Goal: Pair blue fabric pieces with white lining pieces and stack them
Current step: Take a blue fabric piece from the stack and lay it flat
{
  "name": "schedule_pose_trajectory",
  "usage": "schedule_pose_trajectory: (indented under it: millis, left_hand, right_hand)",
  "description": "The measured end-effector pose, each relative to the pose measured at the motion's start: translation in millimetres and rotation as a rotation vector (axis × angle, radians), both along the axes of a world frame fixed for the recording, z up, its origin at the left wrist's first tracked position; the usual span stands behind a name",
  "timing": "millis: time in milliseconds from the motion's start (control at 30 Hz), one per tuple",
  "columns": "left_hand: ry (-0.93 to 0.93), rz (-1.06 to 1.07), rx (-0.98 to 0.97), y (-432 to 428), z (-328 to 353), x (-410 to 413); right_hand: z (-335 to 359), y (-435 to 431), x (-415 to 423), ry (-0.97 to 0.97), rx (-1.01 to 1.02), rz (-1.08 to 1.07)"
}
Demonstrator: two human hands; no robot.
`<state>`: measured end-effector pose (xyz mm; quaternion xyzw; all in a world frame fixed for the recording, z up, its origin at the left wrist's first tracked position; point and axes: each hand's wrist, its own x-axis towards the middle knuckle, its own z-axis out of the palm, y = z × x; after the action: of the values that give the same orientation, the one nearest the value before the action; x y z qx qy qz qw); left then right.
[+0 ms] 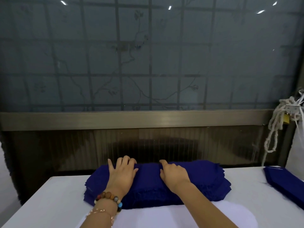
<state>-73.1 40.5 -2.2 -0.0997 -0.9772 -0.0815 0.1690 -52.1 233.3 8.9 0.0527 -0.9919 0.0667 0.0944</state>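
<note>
A thick stack of dark blue fabric pieces [205,181] lies across the middle of the white table [49,203], its edges frayed. My left hand [122,171], with bead bracelets on the wrist, rests flat on the stack's left half, fingers spread toward the far edge. My right hand [172,174] lies on the stack's middle with its fingers bent over the top layers near the far edge; whether it pinches a piece is unclear. White lining pieces [230,216] with rounded ends lie in front of the stack, under my forearms.
A second pile of blue fabric pieces [286,181] sits at the table's right edge. Behind the table stand a dark ribbed panel and a frosted window [148,63]. A knotted white rope [278,125] hangs at the right.
</note>
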Motion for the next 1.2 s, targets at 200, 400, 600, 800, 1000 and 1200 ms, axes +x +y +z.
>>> schedule_pose_trajectory:
  millis: [200, 400, 600, 800, 1000, 1200]
  left_hand:
    - [0.093, -0.011, 0.004, 5, 0, 5]
    - [0.197, 0.021, 0.06, 4, -3, 12]
    - [0.227, 0.071, -0.039, 6, -1, 16]
    - [0.375, 0.016, -0.175, 7, 7, 26]
    - [0.367, -0.041, -0.131, -21, 12, 26]
    - [0.231, -0.046, 0.241, -73, 6, 26]
  right_hand:
    - [10, 4, 1, -0.069, -0.05, 0.074]
    - [11, 9, 1, -0.038, -0.085, 0.144]
    - [4, 13, 1, 0.007, -0.108, 0.165]
    - [-3, 17, 0, 0.038, -0.245, 0.158]
    - [4, 29, -6, -0.133, -0.633, 0.074]
    - [3, 27, -11, -0.147, -0.65, 0.006]
